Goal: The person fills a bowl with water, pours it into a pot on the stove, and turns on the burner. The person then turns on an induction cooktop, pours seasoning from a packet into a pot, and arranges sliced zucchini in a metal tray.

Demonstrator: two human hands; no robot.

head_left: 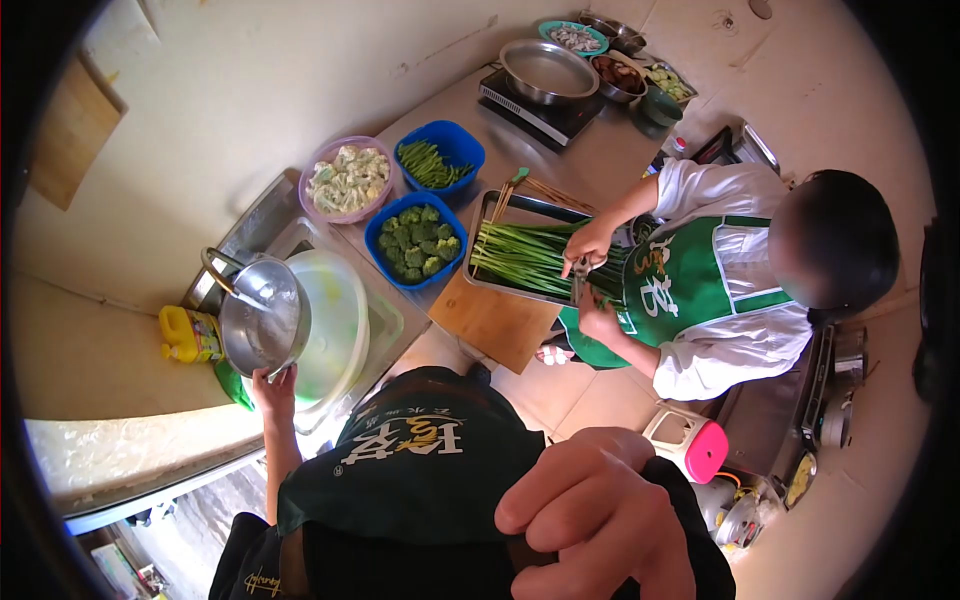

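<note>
My left hand (272, 388) grips the near rim of a metal bowl (262, 345), fingers under it and thumb at the edge. The bowl is tilted beneath the faucet (218, 262), and water runs into it. Below and to its right, a large pale translucent basin (340, 325) stands in the sink (390, 345). Close to the camera, my right hand (600, 515) is raised before the apron, its fingers curled in; I see nothing held in it, though the palm side is hidden.
A co-worker (700, 270) handles green stalks (530, 255) over a metal tray. Cauliflower (348, 180), broccoli (415, 240) and green beans (432, 163) fill basins by the sink. A cutting board (495, 318) overhangs the counter edge. A yellow jug (190, 335) stands left of the bowl.
</note>
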